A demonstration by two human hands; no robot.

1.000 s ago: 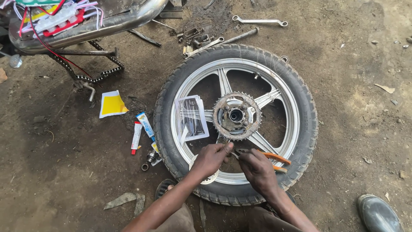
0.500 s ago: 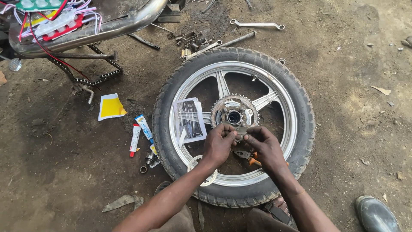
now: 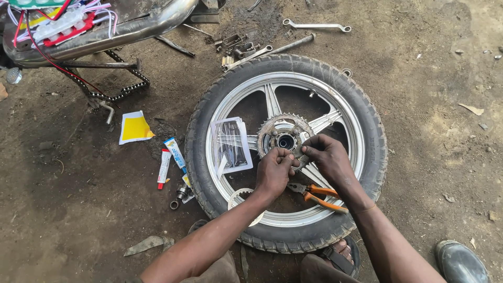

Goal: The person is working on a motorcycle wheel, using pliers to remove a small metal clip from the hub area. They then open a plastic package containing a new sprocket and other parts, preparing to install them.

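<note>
A motorcycle wheel (image 3: 367,131) with a black tyre and silver spoked rim lies flat on the dirt. A rusty toothed sprocket (image 3: 277,128) sits on its hub. My left hand (image 3: 275,173) and my right hand (image 3: 327,157) meet at the sprocket's near edge, fingertips pinched together on it; whether a small part is between them I cannot tell. Orange-handled pliers (image 3: 319,195) lie on the spokes just below my right hand. A clear plastic packet (image 3: 233,147) rests on the rim to the left.
A motorcycle frame with exhaust pipe (image 3: 105,31), wires and chain (image 3: 115,89) stands at top left. Spanners (image 3: 314,25) and bolts lie beyond the wheel. A yellow card (image 3: 136,127), two tubes (image 3: 170,160) and small nuts lie left. A black boot (image 3: 461,262) is at bottom right.
Both hands have moved up from the wheel's near rim to the sprocket at the hub. The pliers were let go and now lie on the spokes.
</note>
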